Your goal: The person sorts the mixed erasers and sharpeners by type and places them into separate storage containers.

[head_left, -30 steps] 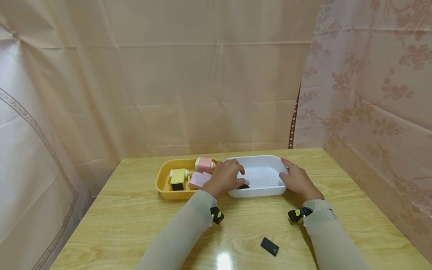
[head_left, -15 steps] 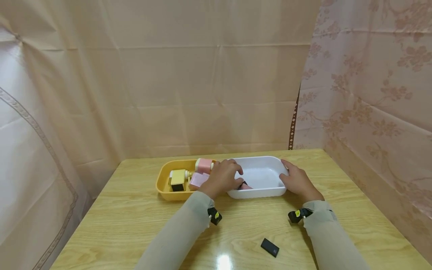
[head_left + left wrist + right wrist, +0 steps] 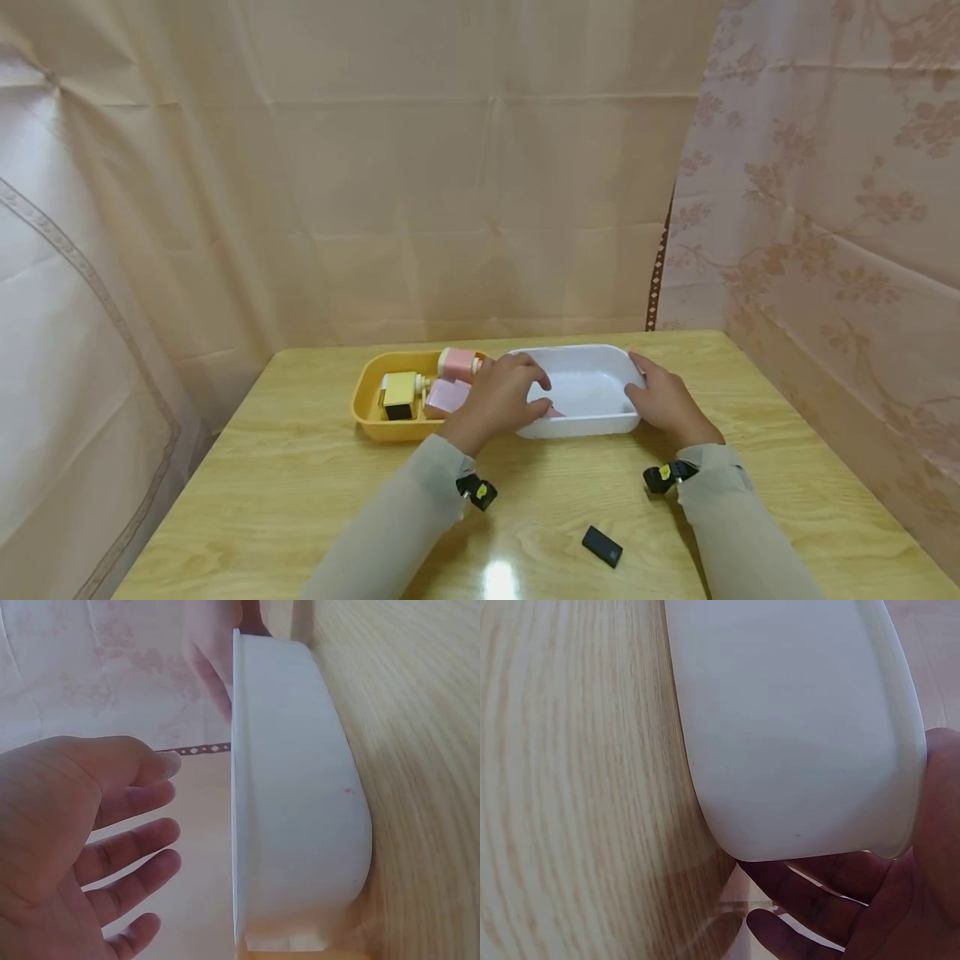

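Observation:
My left hand [image 3: 504, 393] hovers over the left end of the white plastic bin [image 3: 576, 427], fingers loosely bent and apart. In the left wrist view nothing lies between the thumb and fingers of the left hand [image 3: 82, 840], which is level with the rim. Just beyond the thumb, a small pink piece [image 3: 553, 412] shows inside the bin, mostly hidden by the hand and front wall. My right hand [image 3: 666, 402] grips the bin's right end, thumb over the rim and fingers against the outside wall [image 3: 802, 750].
A yellow bin [image 3: 366, 408] adjoins on the left. It holds a yellow block-shaped piece [image 3: 401, 395], a pink one with a white end [image 3: 457, 364] and a lilac block [image 3: 446, 398]. A small black rectangular object [image 3: 602, 546] lies near the front on the wooden table [image 3: 300, 500].
The pink-and-black piece at my left fingertips has been let go into the white bin; only a bit of pink shows now. My right hand has stayed on the rim.

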